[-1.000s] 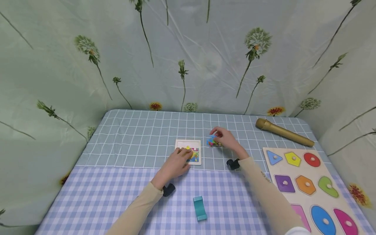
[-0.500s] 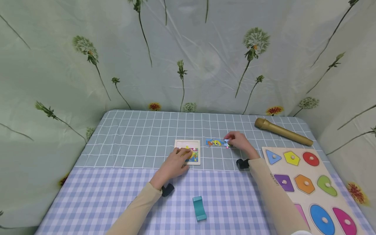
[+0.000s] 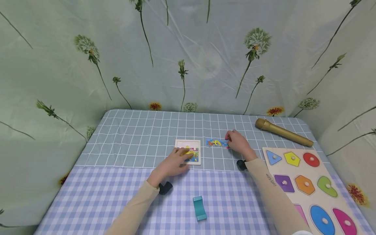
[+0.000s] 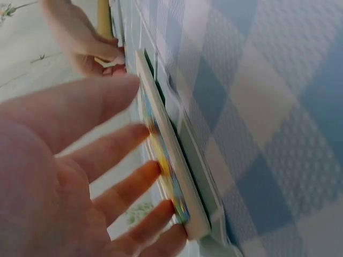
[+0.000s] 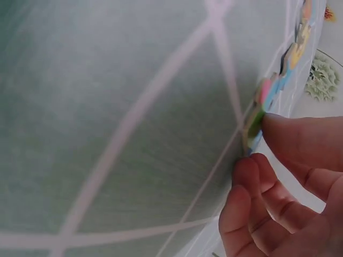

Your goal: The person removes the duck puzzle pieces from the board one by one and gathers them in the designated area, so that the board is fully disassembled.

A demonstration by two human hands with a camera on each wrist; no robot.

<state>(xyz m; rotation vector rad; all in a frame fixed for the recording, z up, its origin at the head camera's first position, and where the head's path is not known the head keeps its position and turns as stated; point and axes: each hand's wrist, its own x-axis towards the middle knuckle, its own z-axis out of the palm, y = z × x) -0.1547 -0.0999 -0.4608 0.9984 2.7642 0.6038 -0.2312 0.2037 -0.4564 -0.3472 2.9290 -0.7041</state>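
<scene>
My left hand [image 3: 174, 162] rests with spread, nearly straight fingers on a small framed jigsaw puzzle [image 3: 188, 142]. The left wrist view shows its fingertips [image 4: 155, 167] touching the colourful pieces inside the pale frame [image 4: 177, 144]. The frame's upper part shows no pieces. To the right, a row of loose jigsaw pieces [image 3: 216, 143] lies flat on the grey cloth. At the row's right end, my right hand [image 3: 239, 144] pinches a green, pink and blue jigsaw piece [image 5: 255, 124] between thumb and curled fingers. The hand hides much of this piece in the head view.
A gold toy microphone [image 3: 283, 132] lies at the back right. In front of it is a wooden shape board [image 3: 296, 169] with knobbed coloured pieces. A teal curved block [image 3: 199, 209] sits on the checked cloth [image 3: 229, 202] near the front.
My right hand has moved right from over the loose pieces, which now show in a row, to the right-end piece. My left hand stays on the framed puzzle, its fingers slightly more spread.
</scene>
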